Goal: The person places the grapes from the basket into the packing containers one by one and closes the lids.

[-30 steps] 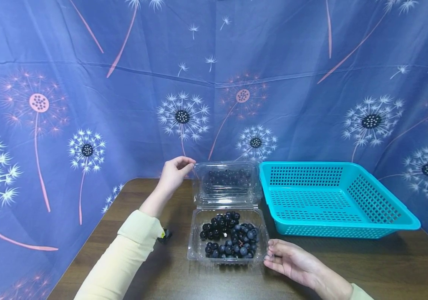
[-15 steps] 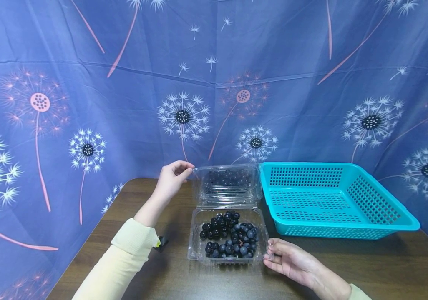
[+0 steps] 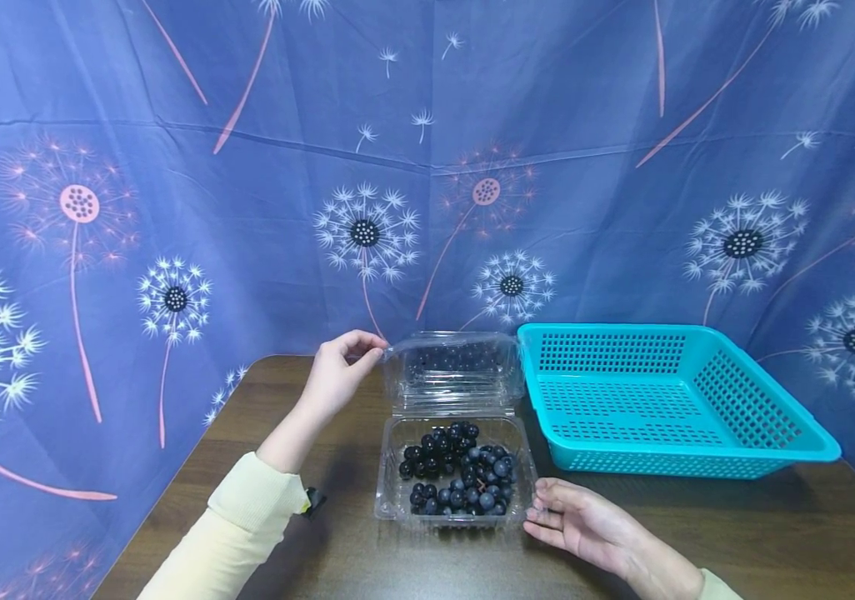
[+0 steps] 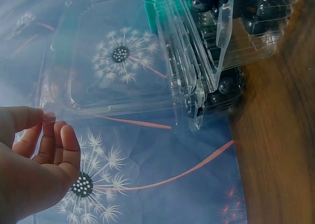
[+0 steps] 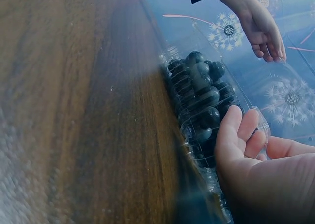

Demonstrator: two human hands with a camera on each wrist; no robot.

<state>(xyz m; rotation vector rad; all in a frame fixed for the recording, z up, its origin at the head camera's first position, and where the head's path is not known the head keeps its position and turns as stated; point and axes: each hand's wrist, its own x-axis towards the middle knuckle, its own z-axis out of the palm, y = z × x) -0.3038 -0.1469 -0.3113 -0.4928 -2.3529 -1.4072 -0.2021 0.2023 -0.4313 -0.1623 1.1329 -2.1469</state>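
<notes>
A clear plastic clamshell box (image 3: 390, 500) sits in the middle of the table, with bunches of dark grapes (image 3: 461, 467) in its base. Its hinged lid (image 3: 397, 375) stands raised at the back. My left hand (image 3: 339, 371) pinches the lid's left corner between thumb and fingertips; the left wrist view shows the same pinch on the lid's thin edge (image 4: 113, 108). At the front right corner, my right hand (image 3: 585, 525) holds the base by its rim, and in the right wrist view its fingers (image 5: 231, 130) lie against the clear wall.
A turquoise perforated basket (image 3: 667, 454) stands right of the box. More dark grapes (image 3: 457, 358) show through the raised lid, behind the box. A blue dandelion-print cloth (image 3: 262, 208) hangs along the back of the brown wooden table (image 3: 217, 450).
My left hand has moved slightly down and left in the head view, and the lid's top edge has come down a little with it. The right hand and the base have barely moved.
</notes>
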